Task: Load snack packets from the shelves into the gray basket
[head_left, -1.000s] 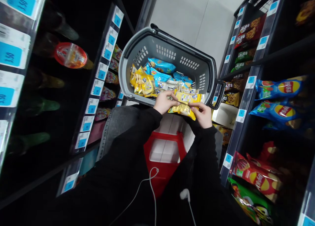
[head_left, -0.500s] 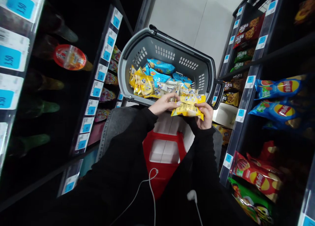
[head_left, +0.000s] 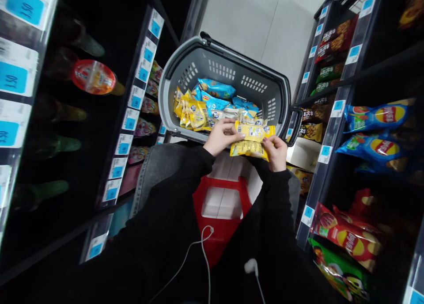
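Two yellow snack packets [head_left: 253, 138] are held one against the other over the near rim of a grey shopping basket [head_left: 167, 105]. My left hand [head_left: 221, 137] pinches their left ends between thumb and fingers. On the right, my right hand [head_left: 277, 152] grips the other ends, its thumb on top. Inside the basket lie several more yellow packets [head_left: 194, 113] at the left, blue snack bags [head_left: 217, 89] toward the back, and pale packets in the middle, partly hidden behind my hands.
Shelves with price tags [head_left: 123, 144] rise close on the left. To the right, shelves hold blue chip bags [head_left: 380, 117] and red chip bags [head_left: 351, 240]. A red stool [head_left: 205, 233] is below my arms, and a white earphone cord [head_left: 202, 242] dangles in front.
The upper yellow packet has been lifted and turned flatter, so more of its face shows. My right thumb has moved onto it; the basket has stayed in place.
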A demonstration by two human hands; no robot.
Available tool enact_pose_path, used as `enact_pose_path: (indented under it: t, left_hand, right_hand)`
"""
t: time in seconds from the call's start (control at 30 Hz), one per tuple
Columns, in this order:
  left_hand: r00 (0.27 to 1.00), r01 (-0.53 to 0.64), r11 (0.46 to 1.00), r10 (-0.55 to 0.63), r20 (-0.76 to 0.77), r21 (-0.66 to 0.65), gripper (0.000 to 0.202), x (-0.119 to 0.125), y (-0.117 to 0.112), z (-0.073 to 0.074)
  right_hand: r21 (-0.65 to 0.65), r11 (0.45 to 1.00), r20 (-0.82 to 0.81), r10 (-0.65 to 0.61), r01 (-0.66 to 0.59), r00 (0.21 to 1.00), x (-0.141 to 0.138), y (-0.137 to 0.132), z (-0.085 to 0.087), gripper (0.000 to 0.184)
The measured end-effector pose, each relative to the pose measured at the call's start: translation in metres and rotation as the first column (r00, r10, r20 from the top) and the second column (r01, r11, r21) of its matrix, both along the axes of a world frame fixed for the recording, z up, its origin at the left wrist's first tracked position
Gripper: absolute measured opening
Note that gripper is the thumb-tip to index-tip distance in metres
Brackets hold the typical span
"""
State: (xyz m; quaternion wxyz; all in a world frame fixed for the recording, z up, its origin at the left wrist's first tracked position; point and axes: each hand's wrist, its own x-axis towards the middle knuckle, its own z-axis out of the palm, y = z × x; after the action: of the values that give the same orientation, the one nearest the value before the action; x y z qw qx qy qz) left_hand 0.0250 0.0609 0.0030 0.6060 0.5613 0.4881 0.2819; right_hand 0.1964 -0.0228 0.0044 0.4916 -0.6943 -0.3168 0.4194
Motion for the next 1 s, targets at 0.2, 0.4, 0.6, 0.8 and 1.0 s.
enact_pose_path:
  t: [0.2,0.4,0.6,0.8,1.0]
  left_hand:
    - [0.981,-0.097,0.941,0.146,0.131,-0.325,0.057,0.005,-0.002,-0.008]
    - [0.885,0.331,0.775,-0.057,0.463,-0.539,0.050,0.002,-0.007,0.000]
    - [0.898,0.312,0.860,-0.128,0.422,-0.404,0.055,-0.003,-0.003,-0.001]
    - [0.845,0.478,0.814,-0.324,0.425,-0.330,0.050,-0.009,0.001,0.007]
    - [0.880,0.448,0.812,-0.326,0.345,-0.375,0.054,-0.046,0.006,0.022]
  right_hand:
    - [0.055,0.998,0.206,-0.041,0.031,0.978,-0.008,0.006,0.002,0.043]
    - [0.083,0.993,0.004,0.078,-0.078,0.997,-0.006,0.004,0.004,0.058]
    - [-0.010,0.997,-0.150,0.079,-0.081,0.986,0.009,0.000,-0.002,0.038]
    - [-0.003,1.000,-0.189,0.022,-0.023,0.982,0.011,-0.003,0.000,0.036]
    - [0.036,0.995,-0.221,0.100,-0.095,0.970,0.004,-0.002,-0.001,0.028]
